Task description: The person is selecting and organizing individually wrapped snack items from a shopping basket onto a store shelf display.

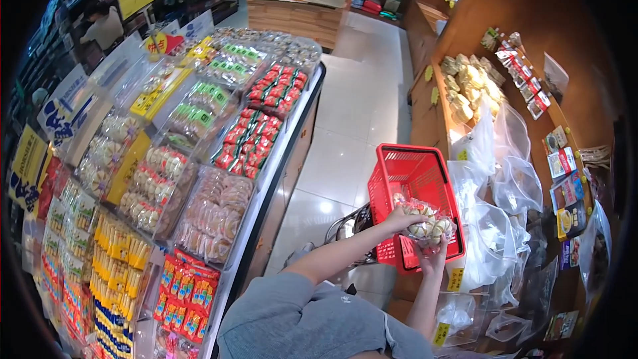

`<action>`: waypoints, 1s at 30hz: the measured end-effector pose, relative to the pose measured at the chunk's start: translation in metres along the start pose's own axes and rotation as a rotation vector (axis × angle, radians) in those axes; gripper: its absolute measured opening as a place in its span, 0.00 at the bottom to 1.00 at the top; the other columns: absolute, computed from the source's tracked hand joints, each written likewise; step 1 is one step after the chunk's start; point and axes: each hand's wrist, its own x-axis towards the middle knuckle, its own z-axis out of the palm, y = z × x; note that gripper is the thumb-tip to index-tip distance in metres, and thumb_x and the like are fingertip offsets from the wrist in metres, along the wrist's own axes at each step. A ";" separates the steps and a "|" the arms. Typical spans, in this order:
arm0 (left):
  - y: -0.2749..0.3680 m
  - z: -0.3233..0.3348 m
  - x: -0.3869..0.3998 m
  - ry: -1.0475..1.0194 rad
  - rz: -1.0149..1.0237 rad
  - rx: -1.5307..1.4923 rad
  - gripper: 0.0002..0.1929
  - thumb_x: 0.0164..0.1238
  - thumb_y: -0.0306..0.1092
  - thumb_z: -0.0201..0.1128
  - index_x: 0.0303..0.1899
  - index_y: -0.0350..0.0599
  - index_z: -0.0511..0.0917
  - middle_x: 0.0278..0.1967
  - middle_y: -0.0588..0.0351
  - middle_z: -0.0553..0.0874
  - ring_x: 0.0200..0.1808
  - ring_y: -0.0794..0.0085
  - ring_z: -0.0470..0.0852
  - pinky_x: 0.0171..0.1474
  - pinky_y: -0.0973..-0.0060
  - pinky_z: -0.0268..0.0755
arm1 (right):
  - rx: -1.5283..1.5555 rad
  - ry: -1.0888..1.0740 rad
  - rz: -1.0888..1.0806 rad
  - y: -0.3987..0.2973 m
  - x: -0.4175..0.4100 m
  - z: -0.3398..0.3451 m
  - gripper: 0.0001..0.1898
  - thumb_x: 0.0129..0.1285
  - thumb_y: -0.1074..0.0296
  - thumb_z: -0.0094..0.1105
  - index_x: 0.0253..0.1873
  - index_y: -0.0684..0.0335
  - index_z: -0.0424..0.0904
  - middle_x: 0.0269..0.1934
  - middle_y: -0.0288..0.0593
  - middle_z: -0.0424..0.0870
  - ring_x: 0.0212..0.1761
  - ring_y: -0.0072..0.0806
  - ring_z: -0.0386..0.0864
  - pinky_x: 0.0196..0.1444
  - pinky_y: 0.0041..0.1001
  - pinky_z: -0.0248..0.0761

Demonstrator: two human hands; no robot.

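Observation:
Both of my hands hold a clear plastic pack of round, pale pastries (429, 227) over a red plastic shopping basket (384, 179). My left hand (404, 220) grips the pack from its left side, the thumb lying across the top. From below and nearer my body, my right hand (432, 258) supports the same pack, fingers on its right end. The pack and hands hide much of the basket's floor. A small reddish and pale item shows beside my left hand, but I cannot tell whether it is separate from the pack.
On the left, a sloped display counter (279, 179) carries clear bins of wrapped snacks, including red packets (249, 142) and pale biscuits (214, 214). Wooden shelves (428, 104) with plastic bags (486, 239) line the right. A tiled aisle (344, 104) runs between. Another person (104, 25) is far left.

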 end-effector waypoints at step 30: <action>-0.046 -0.014 0.131 -0.405 -0.328 1.513 0.44 0.27 0.51 0.77 0.51 0.33 0.70 0.47 0.46 0.81 0.47 0.60 0.82 0.45 0.63 0.77 | -0.134 0.401 0.388 0.069 0.108 -0.033 0.23 0.56 0.46 0.52 0.51 0.54 0.75 0.48 0.43 0.78 0.46 0.37 0.76 0.44 0.40 0.71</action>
